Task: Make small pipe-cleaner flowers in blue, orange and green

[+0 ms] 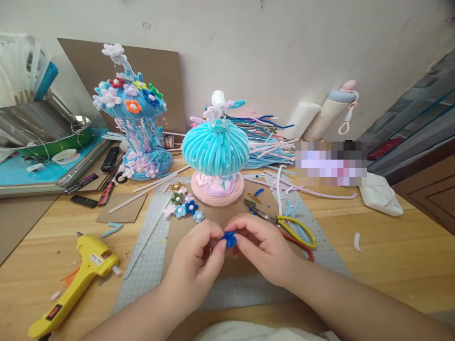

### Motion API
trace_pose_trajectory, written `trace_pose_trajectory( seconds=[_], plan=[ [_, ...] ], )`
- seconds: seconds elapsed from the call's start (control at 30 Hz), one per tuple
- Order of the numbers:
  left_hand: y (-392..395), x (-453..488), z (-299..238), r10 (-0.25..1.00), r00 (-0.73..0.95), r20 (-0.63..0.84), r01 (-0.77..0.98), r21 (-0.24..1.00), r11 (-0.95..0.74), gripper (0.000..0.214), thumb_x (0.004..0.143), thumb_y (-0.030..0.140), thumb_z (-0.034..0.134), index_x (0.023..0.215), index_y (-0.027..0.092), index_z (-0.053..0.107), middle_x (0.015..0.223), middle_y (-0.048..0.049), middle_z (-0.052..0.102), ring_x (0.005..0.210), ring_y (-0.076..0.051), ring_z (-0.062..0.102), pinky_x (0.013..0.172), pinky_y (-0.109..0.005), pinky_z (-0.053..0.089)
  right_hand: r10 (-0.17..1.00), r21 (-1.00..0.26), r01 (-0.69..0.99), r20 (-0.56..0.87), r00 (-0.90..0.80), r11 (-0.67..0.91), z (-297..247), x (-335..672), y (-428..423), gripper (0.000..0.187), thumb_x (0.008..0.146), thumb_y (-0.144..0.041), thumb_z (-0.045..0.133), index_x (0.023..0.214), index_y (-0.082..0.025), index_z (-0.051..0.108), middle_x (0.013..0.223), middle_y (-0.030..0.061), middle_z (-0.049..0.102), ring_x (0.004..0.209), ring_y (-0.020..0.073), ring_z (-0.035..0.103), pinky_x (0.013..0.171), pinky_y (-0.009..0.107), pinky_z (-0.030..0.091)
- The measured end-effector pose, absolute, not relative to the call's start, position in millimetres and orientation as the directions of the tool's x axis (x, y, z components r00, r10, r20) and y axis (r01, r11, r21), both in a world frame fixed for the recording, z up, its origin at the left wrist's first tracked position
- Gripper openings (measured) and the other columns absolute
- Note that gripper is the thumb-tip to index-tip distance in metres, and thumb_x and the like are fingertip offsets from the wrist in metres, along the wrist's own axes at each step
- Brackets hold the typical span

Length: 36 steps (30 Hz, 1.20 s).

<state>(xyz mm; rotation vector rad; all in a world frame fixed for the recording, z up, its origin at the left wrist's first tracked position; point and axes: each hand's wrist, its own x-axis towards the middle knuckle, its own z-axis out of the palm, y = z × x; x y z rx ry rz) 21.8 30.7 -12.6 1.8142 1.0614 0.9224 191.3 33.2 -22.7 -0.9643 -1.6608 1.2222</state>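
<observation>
Between my two hands is a small dark blue pipe-cleaner flower [230,239], held up above the brown cardboard. My left hand [199,255] pinches its left side between thumb and fingers. The thumb and fingers of my right hand [265,246] close on its right side. Just beyond stands a turquoise pipe-cleaner lamp [215,149] on a round pink base. Several finished pipe-cleaner flowers [185,206] lie to the left of that base. Scissors [284,221] with yellow and red handles lie open close to my right hand.
A yellow hot glue gun [76,279] lies at the left on the wooden table. Behind are a flower-covered blue lamp [131,109] and bundles of pipe cleaners [270,154]. A grey cutting mat [142,265] lies under the cardboard. An umbrella [329,111] leans against the wall.
</observation>
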Motion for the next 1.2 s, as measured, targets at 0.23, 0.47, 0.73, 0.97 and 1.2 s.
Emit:
trace_pose_trajectory(
  seconds=[0.23, 0.47, 0.73, 0.97, 1.2],
  plan=[
    [30.5, 21.4, -14.5, 0.933, 0.351, 0.078, 0.288, 0.939, -0.187, 0.006, 0.085, 0.021, 0.047, 0.084, 0.02, 0.052, 0.074, 0.0004, 0.054, 0.061, -0.011, 0.048, 0.057, -0.022, 0.038, 0.881, -0.863, 0.298, 0.288, -0.376, 0.409, -18.3, 195.0, 35.7, 0.014, 0.087, -0.013, 0.044, 0.088, -0.018, 0.057, 0.08, 0.0027, 0.057, 0.071, 0.0126, 0.055, 0.065, 0.024, 0.046],
    [42.8, 14.9, -9.2, 0.921, 0.377, -0.096, 0.081, 0.994, 0.071, 0.011, 0.078, 0.026, 0.061, 0.076, 0.016, 0.057, 0.065, 0.0011, 0.055, 0.059, -0.01, 0.049, 0.056, -0.021, 0.04, 0.853, -0.873, 0.267, 0.261, -0.453, 0.408, -12.9, 198.6, 37.0, 0.014, 0.086, -0.012, 0.047, 0.08, -0.018, 0.058, 0.072, 0.0008, 0.057, 0.064, 0.0105, 0.056, 0.061, 0.022, 0.046],
    [51.1, 6.1, -2.9, 0.79, 0.565, -0.239, 0.091, 0.969, 0.228, 0.021, 0.066, 0.027, 0.073, 0.067, 0.014, 0.058, 0.059, 0.0006, 0.057, 0.056, -0.01, 0.051, 0.054, -0.022, 0.04, 0.724, -0.902, 0.169, 0.194, -0.662, 0.397, -4.5, 200.5, 38.5, 0.019, 0.09, -0.022, 0.046, 0.079, -0.016, 0.06, 0.072, 0.003, 0.058, 0.062, 0.0098, 0.058, 0.057, 0.02, 0.049],
    [56.0, 6.4, -11.7, 0.774, 0.551, -0.312, 0.024, 0.933, 0.359, 0.028, 0.064, 0.035, 0.074, 0.071, 0.015, 0.056, 0.055, 0.0029, 0.055, 0.047, -0.007, 0.047, 0.041, -0.017, 0.032, 0.831, -0.95, 0.131, 0.174, -0.528, 0.282, -14.5, 195.3, 34.4, 0.012, 0.088, -0.021, 0.049, 0.082, -0.016, 0.058, 0.074, 0.0029, 0.059, 0.062, 0.0107, 0.059, 0.058, 0.022, 0.048],
    [46.1, 15.5, -8.1, 0.939, 0.337, -0.067, 0.103, 0.994, 0.034, 0.011, 0.075, 0.025, 0.063, 0.082, 0.016, 0.059, 0.074, -0.001, 0.06, 0.066, -0.012, 0.055, 0.06, -0.022, 0.044, 0.943, -0.921, 0.254, 0.236, -0.236, 0.295, -27.5, 190.8, 31.9, 0.004, 0.085, -0.02, 0.052, 0.084, -0.019, 0.056, 0.075, 0.002, 0.06, 0.066, 0.0131, 0.059, 0.062, 0.024, 0.047]
  ],
)
